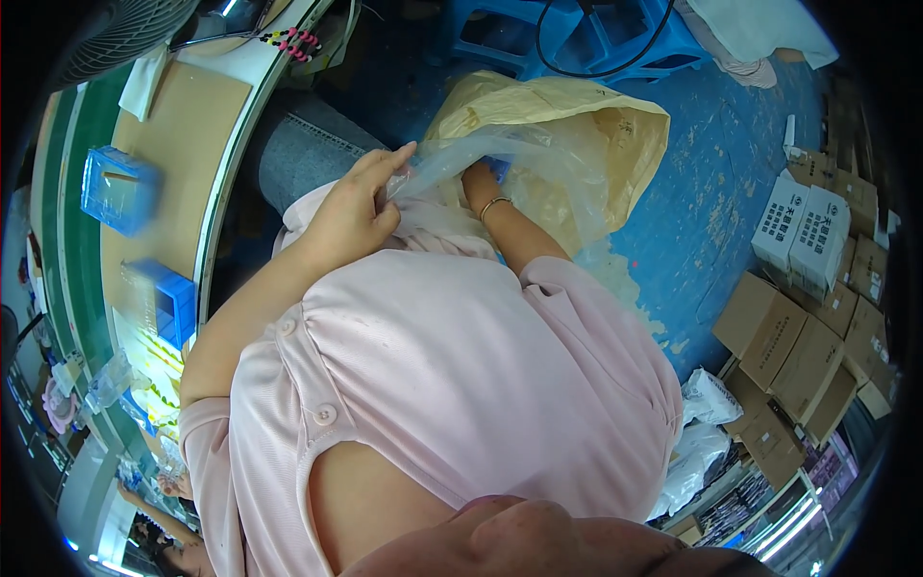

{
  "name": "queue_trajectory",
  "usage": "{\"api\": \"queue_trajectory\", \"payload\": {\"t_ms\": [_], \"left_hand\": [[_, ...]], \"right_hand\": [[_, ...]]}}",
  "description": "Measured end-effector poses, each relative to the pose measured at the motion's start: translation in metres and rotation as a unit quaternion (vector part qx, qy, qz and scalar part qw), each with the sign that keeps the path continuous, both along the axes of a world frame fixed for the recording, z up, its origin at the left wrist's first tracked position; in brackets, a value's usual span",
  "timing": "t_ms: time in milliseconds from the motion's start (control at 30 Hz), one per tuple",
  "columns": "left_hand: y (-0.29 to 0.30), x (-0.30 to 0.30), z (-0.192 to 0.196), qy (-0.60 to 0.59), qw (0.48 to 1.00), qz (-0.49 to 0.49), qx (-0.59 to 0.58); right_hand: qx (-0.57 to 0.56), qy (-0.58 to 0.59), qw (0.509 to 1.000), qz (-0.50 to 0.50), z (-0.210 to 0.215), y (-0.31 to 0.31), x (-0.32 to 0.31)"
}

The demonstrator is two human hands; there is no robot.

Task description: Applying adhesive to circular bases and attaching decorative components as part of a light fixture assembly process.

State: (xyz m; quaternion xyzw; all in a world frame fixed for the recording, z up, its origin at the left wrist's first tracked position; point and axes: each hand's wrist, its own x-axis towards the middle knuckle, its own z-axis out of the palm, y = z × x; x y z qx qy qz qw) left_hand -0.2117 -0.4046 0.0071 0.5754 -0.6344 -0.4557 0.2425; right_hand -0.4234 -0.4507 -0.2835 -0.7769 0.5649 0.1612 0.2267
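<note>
A large yellowish woven sack (639, 144) stands in front of me, its mouth wide, with a clear plastic liner bag (577, 173) inside. My left hand (361, 207) is at the sack's left side, thumb and fingers closed on the edge of the liner. My right hand (480, 188), with a bracelet at the wrist, reaches down into the liner. Beside its fingers shows a small blue piece (498, 168), partly covered by the cloudy plastic. The right fingertips are hidden, so I cannot tell whether they grip it.
At left, a workbench (183, 106) carries a clear blue-tinted box (120, 190) and a blue open box (173, 303). Blue plastic stools (500, 38) stand beyond the sack. Cardboard boxes (798, 346) and white plastic bags (697, 457) are at right. Another person's arm (159, 514) shows lower left.
</note>
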Motion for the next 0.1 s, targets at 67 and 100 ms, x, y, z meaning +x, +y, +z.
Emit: {"api": "queue_trajectory", "payload": {"t_ms": [67,100], "left_hand": [[-0.0003,-0.0001,-0.0006,0.010,1.000,0.002,0.009],[-0.0011,0.0003,-0.0010,0.011,1.000,0.001,0.008]], "right_hand": [[-0.033,0.014,0.999,0.009,-0.0003,-0.0005,0.0003],[-0.032,0.014,0.999,0.010,-0.0006,-0.0008,0.0005]]}}
